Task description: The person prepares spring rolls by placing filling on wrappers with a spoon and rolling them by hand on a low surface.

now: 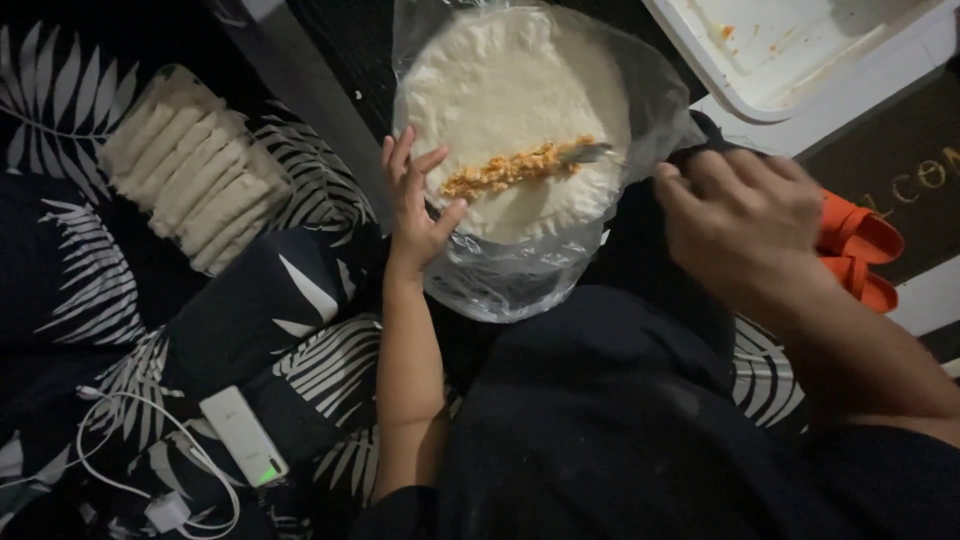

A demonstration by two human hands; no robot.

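Note:
A round white wrapper sheet [510, 90] lies on a stack of wrappers in clear plastic [500, 285]. A line of orange filling [510, 170] runs across its near part. My left hand [415, 200] rests with fingers spread on the left edge of the wrapper, holding nothing. My right hand [740, 215] is closed on the handle of a metal spoon [590, 152], whose bowl touches the right end of the filling.
A tray of several rolled white wraps [190, 170] sits at the left on a leaf-patterned cloth [320, 370]. A white tub with orange smears [790, 50] stands at top right. Orange sandals [860, 250] lie at the right. A white power bank with cables [240, 435] lies bottom left.

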